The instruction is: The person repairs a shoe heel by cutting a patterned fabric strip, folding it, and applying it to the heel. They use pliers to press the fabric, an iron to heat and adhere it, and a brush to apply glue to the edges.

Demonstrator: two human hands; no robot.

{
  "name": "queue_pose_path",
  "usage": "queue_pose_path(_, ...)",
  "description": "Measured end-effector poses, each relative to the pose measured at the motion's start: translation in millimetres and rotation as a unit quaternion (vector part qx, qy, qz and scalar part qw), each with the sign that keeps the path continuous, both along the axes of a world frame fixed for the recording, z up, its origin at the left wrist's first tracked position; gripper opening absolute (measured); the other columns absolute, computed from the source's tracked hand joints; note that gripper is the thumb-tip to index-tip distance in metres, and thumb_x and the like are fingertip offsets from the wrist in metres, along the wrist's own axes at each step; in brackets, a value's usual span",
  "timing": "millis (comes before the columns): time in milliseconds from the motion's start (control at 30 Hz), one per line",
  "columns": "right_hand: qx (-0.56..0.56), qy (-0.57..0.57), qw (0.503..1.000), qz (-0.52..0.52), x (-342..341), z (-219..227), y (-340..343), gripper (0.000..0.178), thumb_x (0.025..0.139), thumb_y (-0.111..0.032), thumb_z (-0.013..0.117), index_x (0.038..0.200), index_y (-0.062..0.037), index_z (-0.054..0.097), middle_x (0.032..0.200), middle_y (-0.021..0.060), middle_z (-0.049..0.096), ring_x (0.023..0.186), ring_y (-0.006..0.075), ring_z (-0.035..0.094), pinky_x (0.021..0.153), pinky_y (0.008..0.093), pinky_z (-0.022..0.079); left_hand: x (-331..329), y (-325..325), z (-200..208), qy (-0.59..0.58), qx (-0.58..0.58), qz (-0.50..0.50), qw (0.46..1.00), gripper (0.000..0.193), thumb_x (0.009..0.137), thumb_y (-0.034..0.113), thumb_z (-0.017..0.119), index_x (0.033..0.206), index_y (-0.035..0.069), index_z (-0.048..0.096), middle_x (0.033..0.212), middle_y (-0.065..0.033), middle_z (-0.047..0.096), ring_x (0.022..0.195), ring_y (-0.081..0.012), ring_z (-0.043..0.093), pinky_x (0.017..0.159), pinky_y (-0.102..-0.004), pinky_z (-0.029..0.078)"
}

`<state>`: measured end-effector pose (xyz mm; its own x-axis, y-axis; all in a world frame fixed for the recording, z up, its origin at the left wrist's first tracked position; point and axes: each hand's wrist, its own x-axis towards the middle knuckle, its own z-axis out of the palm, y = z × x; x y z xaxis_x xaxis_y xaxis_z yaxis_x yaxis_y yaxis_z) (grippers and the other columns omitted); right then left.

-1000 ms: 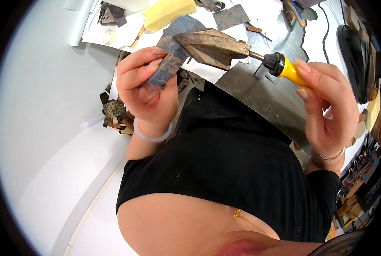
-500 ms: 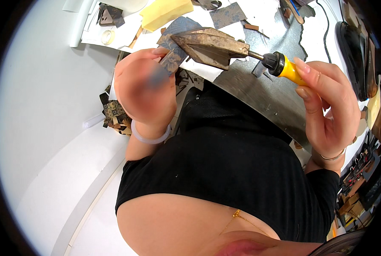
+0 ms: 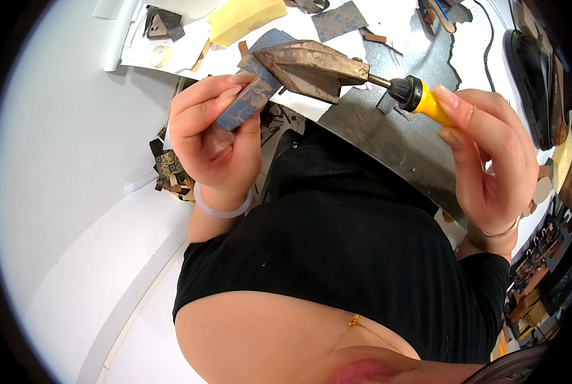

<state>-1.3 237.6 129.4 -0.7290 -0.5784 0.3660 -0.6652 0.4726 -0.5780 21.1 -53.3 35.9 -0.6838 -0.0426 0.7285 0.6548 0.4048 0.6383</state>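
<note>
Between the thumb and fingers of my left hand (image 3: 209, 121) is a flat blue-grey piece with a brown floral pattern (image 3: 242, 109); I cannot tell its material. It reaches up and away toward the table edge. My right hand (image 3: 491, 141) pinches the yellow and black handle (image 3: 427, 104) of a hand tool. A short metal shaft joins that handle to a brown, worn, wedge-shaped head (image 3: 315, 69). The pointed end of the head lies over the patterned piece and hides part of it. I cannot tell how firmly they touch.
A table with a grey metal sheet (image 3: 375, 137) lies beyond my lap. On it are a yellow block (image 3: 247, 19), a patterned scrap (image 3: 339, 21), a tape roll (image 3: 160, 56) and a black cable (image 3: 489, 57). Scraps (image 3: 169, 168) hang low left beside the white wall (image 3: 49, 160).
The tool has shifted slightly left, its head rolling a little. My left fingers and the patterned piece's near end, blurred before, now show clearly. Both hands keep their hold.
</note>
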Motion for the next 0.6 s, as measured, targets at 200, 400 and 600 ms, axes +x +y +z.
queue_pose_path(200, 0.002, -0.002, 1.0, -0.004, 1.1, -1.1, 1.8, 0.031, 0.086, 0.009, 0.067, 0.116, 0.0011, 0.063, 0.101, 0.0193, 0.069, 0.082, 0.0233, 0.065, 0.067, 0.0252, 0.05, 1.1, 1.0, -0.5, -0.003, -0.016, 0.0, 1.0, 0.037, 0.08, -0.012, 0.071, 0.11, 0.0, 0.052, 0.113, -0.0188, 0.06, 0.098, -0.0269, 0.067, 0.086, -0.033, 0.055)
queue_pose_path(400, -0.043, -0.037, 0.998, -0.025, 1.2, -2.5, 1.3, 0.027, 0.092, 0.006, 0.062, 0.119, 0.0027, 0.061, 0.108, 0.0194, 0.067, 0.092, 0.0225, 0.065, 0.077, 0.0272, 0.051, 1.2, 2.9, 2.0, -0.007, -0.02, 0.01, 1.0, 0.039, 0.079, -0.013, 0.071, 0.11, 0.0, 0.051, 0.112, -0.019, 0.06, 0.097, -0.0265, 0.067, 0.085, -0.0333, 0.055)
queue_pose_path(600, -0.048, -0.04, 0.997, -0.034, -0.2, -3.0, 5.1, 0.026, 0.093, 0.006, 0.06, 0.119, 0.0036, 0.061, 0.109, 0.0192, 0.067, 0.095, 0.0236, 0.065, 0.081, 0.0281, 0.052, 1.6, 4.8, 5.8, -0.021, -0.027, 0.036, 0.999, 0.042, 0.077, -0.014, 0.072, 0.11, 0.001, 0.051, 0.112, -0.019, 0.06, 0.095, -0.0258, 0.066, 0.085, -0.0336, 0.055)
